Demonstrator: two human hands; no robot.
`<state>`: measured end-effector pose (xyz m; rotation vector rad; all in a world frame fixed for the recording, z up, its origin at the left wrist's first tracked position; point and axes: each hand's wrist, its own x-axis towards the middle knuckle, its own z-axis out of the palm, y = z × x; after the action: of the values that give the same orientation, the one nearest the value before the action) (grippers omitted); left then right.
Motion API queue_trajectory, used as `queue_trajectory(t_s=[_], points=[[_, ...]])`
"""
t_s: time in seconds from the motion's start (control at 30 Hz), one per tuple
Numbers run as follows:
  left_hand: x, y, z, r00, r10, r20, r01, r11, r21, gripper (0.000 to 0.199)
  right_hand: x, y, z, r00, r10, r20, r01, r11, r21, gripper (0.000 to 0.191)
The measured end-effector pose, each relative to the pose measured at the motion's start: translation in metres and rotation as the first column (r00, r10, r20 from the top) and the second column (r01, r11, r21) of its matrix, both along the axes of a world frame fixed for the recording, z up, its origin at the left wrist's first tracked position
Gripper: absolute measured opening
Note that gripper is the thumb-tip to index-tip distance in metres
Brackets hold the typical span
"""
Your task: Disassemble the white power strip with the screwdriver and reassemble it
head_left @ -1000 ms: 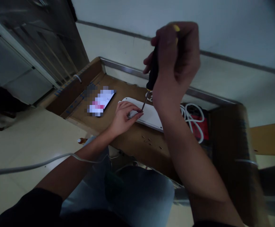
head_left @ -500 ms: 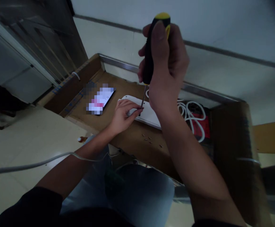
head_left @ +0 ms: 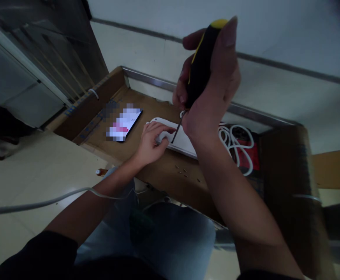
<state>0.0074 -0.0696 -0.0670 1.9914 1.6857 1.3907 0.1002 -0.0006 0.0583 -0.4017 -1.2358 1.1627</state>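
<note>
the right hand [head_left: 221,83] clasps the screwdriver [head_left: 200,64], while the left hand [head_left: 151,144], thumb parted, rests on the white casing [head_left: 186,143], likely light, stiff, best edge-held.

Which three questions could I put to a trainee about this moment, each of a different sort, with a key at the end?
1. Which of the person's hands grips the screwdriver?
2. True or false: the small metal pieces lie on top of the white casing.
3. Fill in the gap: to the left of the white casing, with its screen lit, lies a ____.

Key:
1. The right hand.
2. False; they lie on the cardboard, on the person's side of the casing.
3. Phone.
</note>
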Motion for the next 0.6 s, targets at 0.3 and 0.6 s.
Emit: queue_trajectory(t_s=[0.3, 0.6], points=[[-0.002, 0.0, -0.004, 0.999, -0.051, -0.003, 0.051, 0.998, 0.03, 0.02, -0.014, -0.004, -0.004, 0.975, -0.048, -0.215, 0.073, 0.992, 0.106, 0.036], [-0.002, 0.004, -0.008, 0.992, 0.088, 0.092, -0.092, 0.995, 0.045, 0.03, -0.005, 0.005, 0.0, 0.993, -0.005, -0.115, 0.004, 1.0, -0.005, 0.062]])
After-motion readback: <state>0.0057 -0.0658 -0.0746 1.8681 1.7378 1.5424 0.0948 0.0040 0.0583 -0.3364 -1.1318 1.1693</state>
